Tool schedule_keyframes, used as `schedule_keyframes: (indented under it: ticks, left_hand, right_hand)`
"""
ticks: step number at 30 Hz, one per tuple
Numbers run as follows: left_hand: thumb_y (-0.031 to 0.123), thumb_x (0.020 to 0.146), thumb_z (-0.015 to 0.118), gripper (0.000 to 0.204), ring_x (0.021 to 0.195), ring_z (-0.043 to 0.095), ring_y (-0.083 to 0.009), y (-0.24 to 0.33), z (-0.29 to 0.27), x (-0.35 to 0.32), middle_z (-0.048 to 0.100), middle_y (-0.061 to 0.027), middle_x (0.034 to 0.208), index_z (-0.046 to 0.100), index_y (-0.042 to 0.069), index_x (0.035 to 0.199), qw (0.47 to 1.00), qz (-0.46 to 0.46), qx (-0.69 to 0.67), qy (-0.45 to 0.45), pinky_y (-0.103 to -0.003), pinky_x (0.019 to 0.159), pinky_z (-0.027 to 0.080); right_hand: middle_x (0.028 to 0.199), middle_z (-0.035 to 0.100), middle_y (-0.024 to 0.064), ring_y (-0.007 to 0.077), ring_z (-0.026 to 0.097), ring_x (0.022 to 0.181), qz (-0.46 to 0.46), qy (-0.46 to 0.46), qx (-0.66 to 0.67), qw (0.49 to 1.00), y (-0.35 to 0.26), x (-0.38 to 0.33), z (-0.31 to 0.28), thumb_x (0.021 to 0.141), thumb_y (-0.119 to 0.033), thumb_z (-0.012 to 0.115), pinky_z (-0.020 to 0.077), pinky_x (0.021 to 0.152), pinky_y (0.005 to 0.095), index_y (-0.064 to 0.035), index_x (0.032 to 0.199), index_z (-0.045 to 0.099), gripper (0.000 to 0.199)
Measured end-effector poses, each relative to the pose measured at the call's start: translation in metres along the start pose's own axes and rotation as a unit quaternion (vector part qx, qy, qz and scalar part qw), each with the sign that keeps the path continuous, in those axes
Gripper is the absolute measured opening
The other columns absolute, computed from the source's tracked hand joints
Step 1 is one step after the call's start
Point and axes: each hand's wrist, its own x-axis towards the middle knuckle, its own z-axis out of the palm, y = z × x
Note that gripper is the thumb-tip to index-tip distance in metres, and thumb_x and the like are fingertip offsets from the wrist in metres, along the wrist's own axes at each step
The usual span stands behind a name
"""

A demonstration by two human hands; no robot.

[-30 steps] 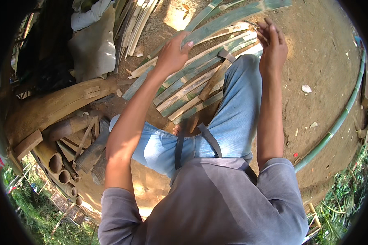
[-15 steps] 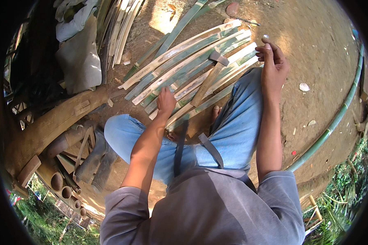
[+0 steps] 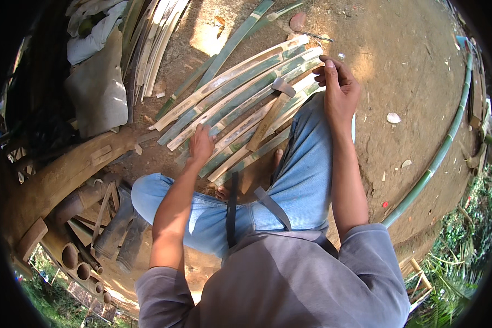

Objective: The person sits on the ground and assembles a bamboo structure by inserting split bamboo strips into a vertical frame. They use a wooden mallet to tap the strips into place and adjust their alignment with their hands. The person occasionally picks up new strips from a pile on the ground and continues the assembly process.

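Observation:
Several split bamboo strips (image 3: pixel 224 90), pale inside and green outside, lie side by side on the ground before my bent legs. My left hand (image 3: pixel 201 145) is closed at the near left ends of the strips, its fingers curled down on one; the fingertips are partly hidden. Over the strips' far right ends, beside my raised knee, hovers my right hand (image 3: pixel 341 90). Its fingers are loosely bent and apart, with nothing visible between them. A hatchet (image 3: pixel 265 123) with a wooden handle rests across the strips between my hands, its metal head pointing away from me.
Longer green bamboo lengths (image 3: pixel 232 44) lie beyond the strips, near a bundle of pale slats (image 3: pixel 156 44). On the left are a thick log (image 3: pixel 65 164), dark boots (image 3: pixel 123 232) and hollow bamboo ends (image 3: pixel 70 256). A long green bamboo pole (image 3: pixel 437 169) curves along the right.
The view has shifted, moving the scene slightly left and down. Relative to the strips, my right hand has come left over their far ends, and my left hand has slid a little left.

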Motion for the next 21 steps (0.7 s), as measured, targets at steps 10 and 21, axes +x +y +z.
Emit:
schedule_keyframes:
  ticks: [10, 21]
  left_hand:
    - [0.02, 0.088, 0.068, 0.032, 0.087, 0.068, -0.0253, -0.022, -0.154, -0.034, 0.071, -0.0169, 0.095, 0.064, 0.001, 0.113, 0.977, 0.071, -0.199, 0.022, -0.038, 0.076, 0.051]
    - [0.018, 0.092, 0.067, 0.029, 0.075, 0.063, -0.0124, 0.028, -0.219, -0.13, 0.068, -0.0096, 0.094, 0.06, -0.002, 0.111, 0.833, 0.137, -0.524, 0.117, -0.026, 0.067, 0.05]
  right_hand:
    - [0.08, 0.066, 0.0075, 0.0129, 0.061, 0.07, 0.021, 0.071, 0.159, 0.985, -0.009, -0.001, 0.003, 0.101, -0.021, 0.052, 0.0503, 0.064, 0.0271, 0.0044, 0.109, 0.066, 0.03]
    - [0.082, 0.066, 0.0045, 0.0102, 0.06, 0.076, 0.04, -0.153, 0.176, 0.972, -0.065, -0.099, 0.076, 0.101, -0.023, 0.053, 0.0482, 0.071, 0.0242, 0.0018, 0.111, 0.065, 0.029]
